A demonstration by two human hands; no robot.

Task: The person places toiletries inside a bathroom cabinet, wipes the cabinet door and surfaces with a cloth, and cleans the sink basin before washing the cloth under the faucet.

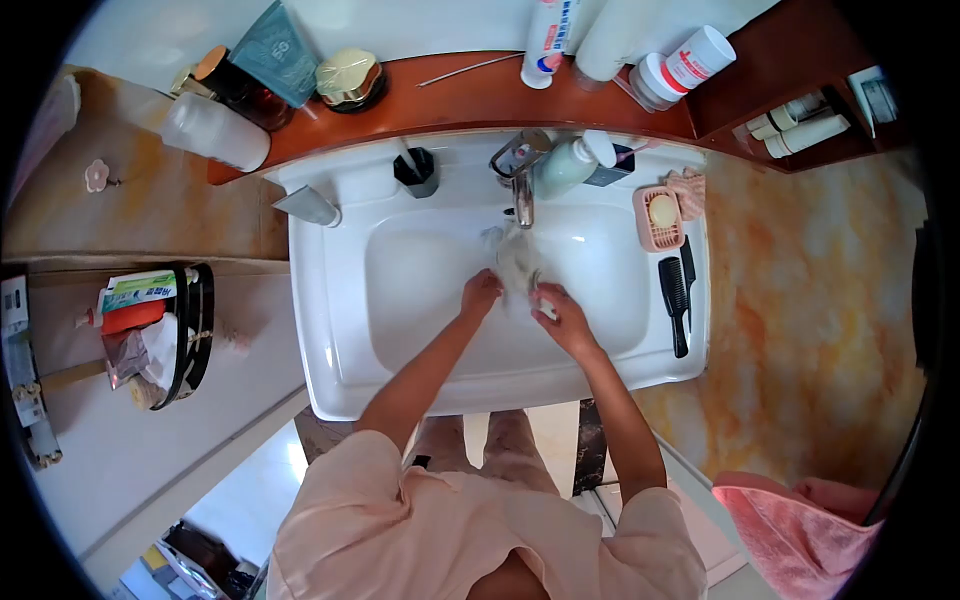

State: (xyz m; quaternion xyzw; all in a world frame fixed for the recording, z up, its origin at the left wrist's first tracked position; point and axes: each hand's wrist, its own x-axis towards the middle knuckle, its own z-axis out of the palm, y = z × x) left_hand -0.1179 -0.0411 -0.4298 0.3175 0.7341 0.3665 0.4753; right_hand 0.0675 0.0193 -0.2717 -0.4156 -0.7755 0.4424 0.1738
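Observation:
Both hands are over the white sink (pixel 335 330), below the metal faucet (pixel 523 200). A pale, partly see-through wet thing (pixel 518 262), limp like thin cloth or film, hangs between them right under the spout; its exact kind cannot be made out. My left hand (pixel 482 292) is closed, its fingertips pinching the near left side of this thing. On the other side my right hand (pixel 562 318) has curled fingers closed at its right edge. The fingertips of both hands are partly hidden by the thing and by water.
Behind the faucet runs a reddish-brown shelf (pixel 440 105) with bottles and jars. A pump bottle (pixel 568 168) and a black cup (pixel 416 175) stand on the sink's back rim. At right are a pink soap dish (pixel 658 232) and a black comb (pixel 674 305). A pink towel (pixel 800 530) hangs lower right.

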